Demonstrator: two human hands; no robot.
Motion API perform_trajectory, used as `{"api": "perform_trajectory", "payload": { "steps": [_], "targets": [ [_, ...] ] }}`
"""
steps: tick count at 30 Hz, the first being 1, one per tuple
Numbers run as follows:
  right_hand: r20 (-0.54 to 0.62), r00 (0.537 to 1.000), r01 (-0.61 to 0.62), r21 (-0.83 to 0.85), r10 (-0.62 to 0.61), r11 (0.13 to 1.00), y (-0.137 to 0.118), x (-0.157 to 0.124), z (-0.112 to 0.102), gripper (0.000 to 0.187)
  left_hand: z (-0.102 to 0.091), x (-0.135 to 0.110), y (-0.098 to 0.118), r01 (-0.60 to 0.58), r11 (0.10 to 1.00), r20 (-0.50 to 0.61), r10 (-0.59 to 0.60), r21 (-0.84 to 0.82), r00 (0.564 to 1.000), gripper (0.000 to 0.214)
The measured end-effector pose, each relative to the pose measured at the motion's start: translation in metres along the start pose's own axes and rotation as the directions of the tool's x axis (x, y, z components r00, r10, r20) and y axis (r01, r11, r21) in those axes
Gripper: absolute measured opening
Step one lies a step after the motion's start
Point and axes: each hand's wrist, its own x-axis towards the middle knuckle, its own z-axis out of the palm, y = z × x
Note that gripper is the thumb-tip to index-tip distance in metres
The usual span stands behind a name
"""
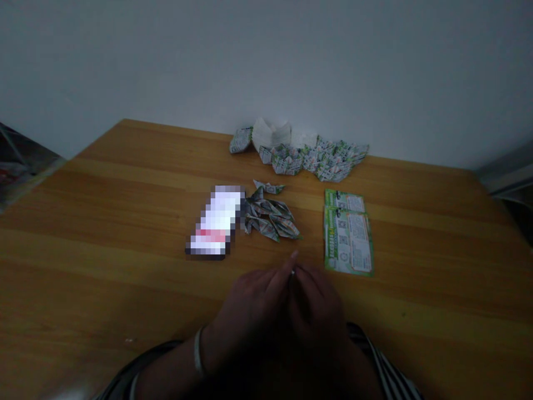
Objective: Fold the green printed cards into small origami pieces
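Note:
My left hand [256, 300] and my right hand [317, 303] meet at the near side of the table, fingertips pressed together. Between them shows only a tiny pale spot; fingers and dim light hide what they pinch. Just beyond my hands lies a loose group of folded paper pieces [270, 214], made of green and white printed paper. To the right of my right hand, printed leaflets [347, 239] lie flat and overlapping.
A phone [214, 222] with a lit, blurred screen lies left of the folded pieces. Along the wall [266, 61] at the back of the wooden table [104, 222] sit clusters of folded printed paper [333, 158] and a white folded paper piece [270, 133].

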Motion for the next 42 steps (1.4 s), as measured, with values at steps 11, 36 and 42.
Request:
{"api": "perform_trajectory", "payload": {
  "steps": [11, 36, 42],
  "targets": [
    [-0.045, 0.989, 0.147, 0.080, -0.144, 0.986, 0.008, -0.002, 0.002, 0.061, -0.007, -0.001, 0.007, -0.099, 0.995, -0.022, 0.099, 0.027, 0.995, 0.063],
    [0.173, 0.919, -0.390, 0.518, 0.353, 0.761, 0.022, 0.011, -0.018, 0.033, -0.009, 0.019, -0.015, 0.251, 0.584, 0.017, -0.376, -0.772, 0.926, 0.016],
    [0.160, 0.896, -0.434, 0.502, 0.413, 0.748, 0.028, 0.010, -0.018, 0.030, -0.010, 0.018, -0.011, 0.260, 0.499, 0.123, -0.291, -0.826, 0.949, 0.050]
  ]
}}
